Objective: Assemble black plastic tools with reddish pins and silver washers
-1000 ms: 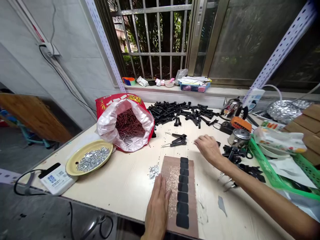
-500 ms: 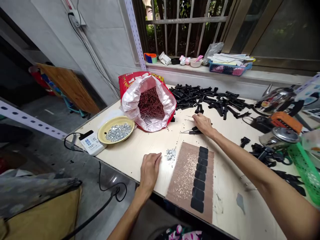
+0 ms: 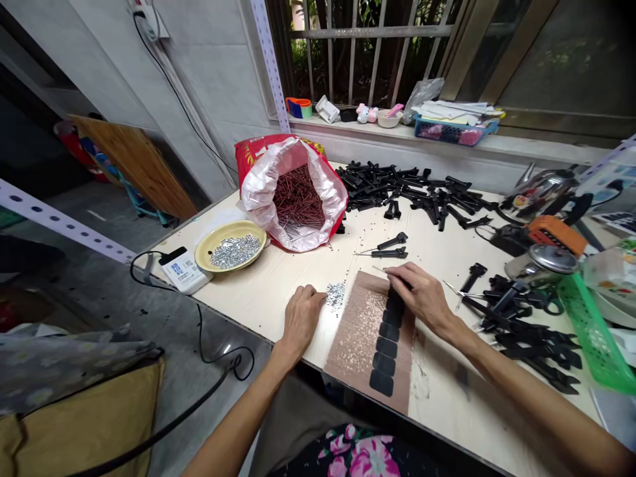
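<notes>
Black pads [image 3: 386,348] are lying in a row on a brown board [image 3: 348,344] on the worktop [image 3: 258,298]; over their far end, your right hand [image 3: 417,295] is holding a thin metal-shafted tool [image 3: 381,269] in a narrow grip, while your left hand [image 3: 304,315] is sitting at the edge of a small silver pile [image 3: 335,295], whether its grip is pinching any piece being impossible to tell

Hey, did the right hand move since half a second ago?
Yes. Judged against the board, the right hand came nearer the person: it was past the far edge, by the tools, and now is over the board's far end.
</notes>
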A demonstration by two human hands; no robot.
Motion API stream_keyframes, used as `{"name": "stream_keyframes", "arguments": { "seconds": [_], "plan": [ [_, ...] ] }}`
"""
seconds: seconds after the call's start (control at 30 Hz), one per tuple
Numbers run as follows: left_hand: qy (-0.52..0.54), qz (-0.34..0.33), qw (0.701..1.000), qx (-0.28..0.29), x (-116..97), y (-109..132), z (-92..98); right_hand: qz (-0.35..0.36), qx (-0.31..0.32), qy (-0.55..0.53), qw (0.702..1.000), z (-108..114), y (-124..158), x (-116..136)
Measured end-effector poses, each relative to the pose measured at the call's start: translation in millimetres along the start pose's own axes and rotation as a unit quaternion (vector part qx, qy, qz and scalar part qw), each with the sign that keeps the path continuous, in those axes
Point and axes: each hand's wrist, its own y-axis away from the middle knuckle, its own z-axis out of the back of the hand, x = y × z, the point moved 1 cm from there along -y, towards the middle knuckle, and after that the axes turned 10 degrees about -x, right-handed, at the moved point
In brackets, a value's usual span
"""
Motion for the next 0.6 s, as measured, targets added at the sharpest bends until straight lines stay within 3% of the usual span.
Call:
{"name": "stream_keyframes", "arguments": {
  "seconds": [0.1,0.17,0.23,0.27,0.33,0.43,0.47,0.53,0.6],
  "plan": [
    [-0.008,-0.018,1.000,-0.002,-1,-1,-0.1,0.002,0.007,-0.038,0.999,-1,15,15],
    [0.032,0.004,0.999,-0.015,-2,-1,1.6,0.004,0.004,-0.058,0.998,-2,20,25],
    [0.136,0.075,0.987,-0.032,-5,-2,4.6,0.011,-0.008,-0.076,0.997,-2,23,36],
    [0.215,0.133,0.967,-0.036,-7,-2,6.3,0.017,-0.012,-0.084,0.996,-2,24,42],
    [0.402,0.263,0.877,-0.024,-16,-2,9.5,0.032,-0.018,-0.095,0.995,-1,25,53],
    [0.623,0.388,0.679,0.015,-35,-1,15.6,0.050,-0.016,-0.080,0.995,0,26,65],
    [0.662,0.405,0.630,0.022,-42,-1,18.1,0.053,-0.012,-0.066,0.996,0,26,67],
    [0.702,0.423,0.573,0.027,-54,-1,22.8,0.057,0.002,-0.036,0.998,1,27,69],
    [0.713,0.429,0.554,0.024,-62,-1,25.8,0.061,0.011,-0.015,0.998,3,29,68]
  ]
}}
